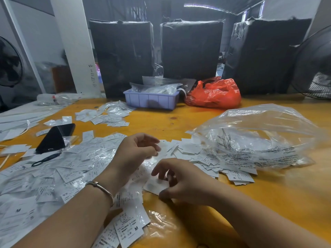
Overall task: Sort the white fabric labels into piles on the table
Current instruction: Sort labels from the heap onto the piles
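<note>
A person's two bare hands work over a spread of white fabric labels (59, 169) covering the near left of a yellow wooden surface (279, 208). The left hand (136, 151), a metal bangle (100, 187) on its wrist, pinches a single label (162, 148) between thumb and curled fingers, held just above the heap. The right hand (180, 178) rests with fingers bent down onto another label (155, 186), thumb at that label's near edge. More labels spill to the right from under a crumpled clear plastic bag (259, 136), and a smaller pile (105, 115) lies farther back to the left. A black phone (55, 137) and dark scissors (45, 159) lie among the labels at left. At the far edge stand a lilac plastic bin (150, 101) filled with clear packets and a red plastic bag (215, 93), with three black-wrapped bundles (191, 51) behind them and a fan (315, 63) at far right.
</note>
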